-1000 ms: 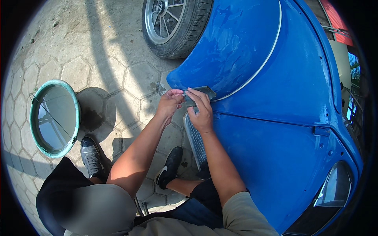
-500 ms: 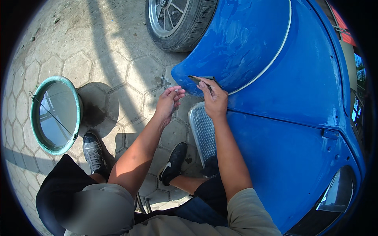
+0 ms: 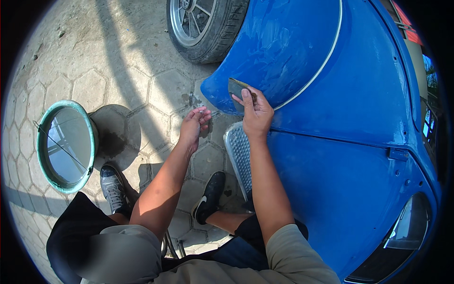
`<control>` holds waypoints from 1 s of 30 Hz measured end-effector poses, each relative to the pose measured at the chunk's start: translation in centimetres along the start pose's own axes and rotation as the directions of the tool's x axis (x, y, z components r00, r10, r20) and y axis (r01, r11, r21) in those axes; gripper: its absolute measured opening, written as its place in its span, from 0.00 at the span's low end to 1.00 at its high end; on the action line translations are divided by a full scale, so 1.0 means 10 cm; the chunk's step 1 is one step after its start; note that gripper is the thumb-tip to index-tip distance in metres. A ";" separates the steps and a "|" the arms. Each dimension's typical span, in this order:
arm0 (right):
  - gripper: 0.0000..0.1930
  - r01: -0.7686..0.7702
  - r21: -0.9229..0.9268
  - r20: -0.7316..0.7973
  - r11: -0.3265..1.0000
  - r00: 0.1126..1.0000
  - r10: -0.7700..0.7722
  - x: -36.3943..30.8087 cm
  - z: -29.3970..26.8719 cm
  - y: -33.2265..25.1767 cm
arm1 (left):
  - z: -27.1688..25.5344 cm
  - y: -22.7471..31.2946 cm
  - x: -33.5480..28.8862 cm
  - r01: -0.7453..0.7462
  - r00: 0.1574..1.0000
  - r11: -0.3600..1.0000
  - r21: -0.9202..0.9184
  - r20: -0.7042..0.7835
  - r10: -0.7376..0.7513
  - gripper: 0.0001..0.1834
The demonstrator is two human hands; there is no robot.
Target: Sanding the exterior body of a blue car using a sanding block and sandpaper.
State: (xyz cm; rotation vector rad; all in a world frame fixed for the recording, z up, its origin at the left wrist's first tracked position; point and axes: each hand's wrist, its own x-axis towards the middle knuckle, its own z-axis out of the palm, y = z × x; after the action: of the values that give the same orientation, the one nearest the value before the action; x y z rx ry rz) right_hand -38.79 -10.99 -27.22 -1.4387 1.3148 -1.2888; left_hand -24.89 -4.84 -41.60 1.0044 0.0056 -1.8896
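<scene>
My right hand [image 3: 258, 115] grips a thin, dark piece of sandpaper [image 3: 237, 88] with a brownish edge, thumb on the near face and fingers behind. The sheet stands tilted in front of the lower end of a blue car fender [image 3: 283, 47], which has pale smears on it. Whether the sheet touches the paint I cannot tell. My left hand [image 3: 193, 128] hovers over the paving, left of the fender tip. Its fingers are loosely bent and apart, with nothing visible in them.
A green bucket [image 3: 93, 142] of cloudy water with a wire handle stands on the hexagonal paving [image 3: 172, 90] at left. The car's wheel [image 3: 224, 33] is at the top. A ribbed metal running board [image 3: 238, 151] juts out beside my right forearm, below the blue door [image 3: 326, 189].
My right hand has turned the sandpaper so its flat face shows, and raised it slightly. My left hand has drifted a little left and down, away from the fender. The view has shifted slightly.
</scene>
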 end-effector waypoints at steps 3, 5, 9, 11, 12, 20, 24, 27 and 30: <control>0.09 0.102 -0.318 0.197 0.943 0.980 -0.039 -0.24 0.00 0.25 | -0.07 0.00 0.01 0.003 1.000 1.000 0.006 -0.005 -0.003 0.18; 0.09 0.159 -0.409 0.248 0.899 0.967 -0.058 -0.37 -0.15 0.55 | -0.07 0.00 0.04 -0.009 1.000 1.000 0.009 0.014 0.009 0.18; 0.09 0.165 -0.558 0.307 0.814 0.951 0.017 -0.48 -0.40 0.76 | -0.01 -0.01 0.06 0.018 1.000 1.000 0.014 -0.014 -0.018 0.18; 0.09 0.108 -0.514 0.294 0.851 0.954 0.057 -0.48 -0.26 0.57 | -0.10 -0.03 0.11 -0.045 0.999 0.998 0.048 -0.001 0.045 0.18; 0.09 0.048 -0.485 0.283 0.873 0.953 0.106 -0.46 -0.21 0.40 | -0.08 -0.01 0.10 -0.096 0.995 0.993 0.067 0.023 0.095 0.18; 0.14 -0.256 -0.005 0.114 0.967 0.960 0.255 -0.19 -0.16 -0.55 | 0.54 0.45 -0.41 -0.533 0.845 0.821 0.206 0.187 0.502 0.21; 0.13 -0.268 0.340 0.084 0.902 0.963 0.255 -0.08 -0.18 -1.01 | 1.09 0.93 -0.81 -0.667 0.689 0.719 0.193 0.528 0.497 0.18; 0.14 -0.195 0.453 0.057 0.870 0.980 0.190 -0.13 -0.06 -1.21 | 1.25 1.33 -1.02 -0.713 0.698 0.556 0.427 0.515 0.498 0.13; 0.13 -0.207 0.415 -0.050 0.886 0.967 0.249 -0.20 -0.01 -1.40 | 1.43 1.80 -1.39 -0.665 0.740 0.357 0.656 0.513 0.435 0.12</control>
State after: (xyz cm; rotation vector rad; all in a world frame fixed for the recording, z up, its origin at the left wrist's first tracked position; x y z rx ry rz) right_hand -36.14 -6.85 -14.00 -0.9095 1.1531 -1.3898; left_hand -17.78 -9.99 -16.20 1.1216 -1.3522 -1.2798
